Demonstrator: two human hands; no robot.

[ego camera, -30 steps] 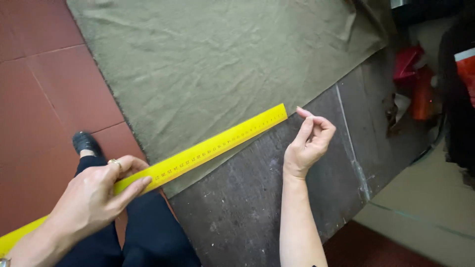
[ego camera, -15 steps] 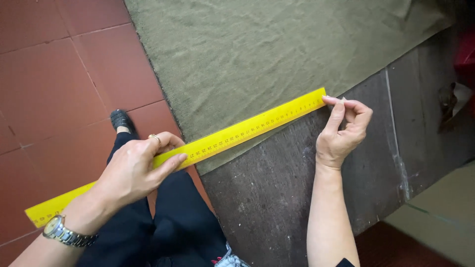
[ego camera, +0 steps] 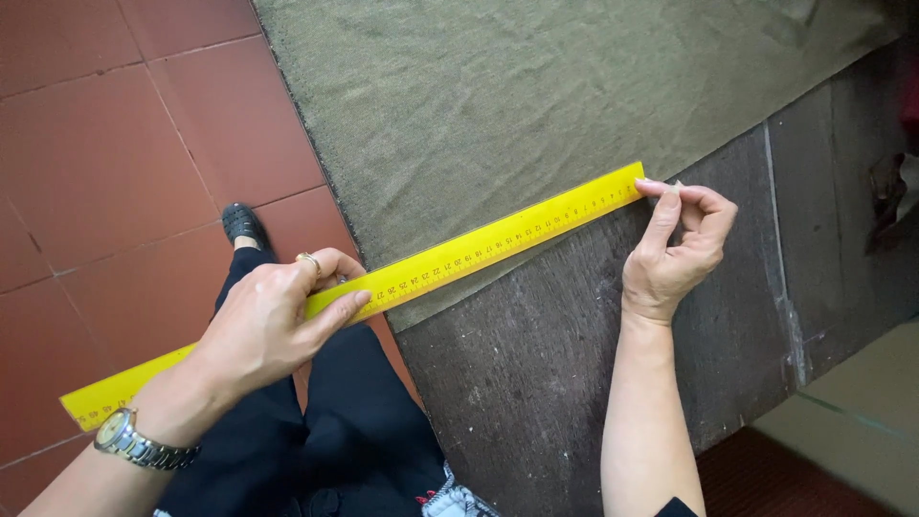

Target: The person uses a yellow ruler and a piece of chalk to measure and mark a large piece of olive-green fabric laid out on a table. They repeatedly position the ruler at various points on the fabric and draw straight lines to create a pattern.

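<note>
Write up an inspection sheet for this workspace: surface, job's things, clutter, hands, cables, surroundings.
Surface: dark worn table, partly covered by cloth.
Job's things: olive green fabric spread flat, its corner at the table edge; long yellow ruler lying along the fabric's near edge, its left part overhanging the floor.
Clutter: dark and red items at the right edge, unclear.
Hands: left hand grips the ruler; right hand pinches something small at the ruler's far end.
Cables: nothing seen.
Surroundings: red tiled floor; black trousers and a shoe; wristwatch on left wrist.
</note>
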